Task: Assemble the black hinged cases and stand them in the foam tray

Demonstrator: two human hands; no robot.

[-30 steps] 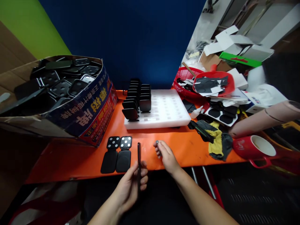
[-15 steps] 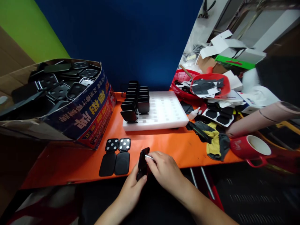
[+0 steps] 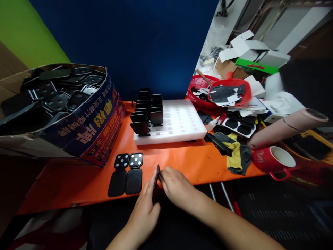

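Observation:
My left hand (image 3: 145, 208) holds a thin black plastic case (image 3: 156, 175) on edge at the front edge of the orange table (image 3: 182, 159). My right hand (image 3: 174, 185) presses against the case's right side, fingertips pinched at it; whatever they pinch is hidden. Just left of the hands, two open black cases (image 3: 126, 173) lie flat side by side, their upper halves showing white dots. Further back, a white foam tray (image 3: 179, 123) holds two rows of upright black cases (image 3: 147, 111) at its left end.
A large cardboard box (image 3: 85, 128) full of black cases fills the left. On the right lie a red mug (image 3: 273, 159), a yellow and grey cloth (image 3: 238, 156), a cardboard tube (image 3: 283, 126), red baskets (image 3: 221, 92) with black cut-outs, and white boxes (image 3: 249, 48).
My right hand came off the table and across to the case held by my left hand. The case turned from partly face-on to edge-on and both hands sank toward the table edge.

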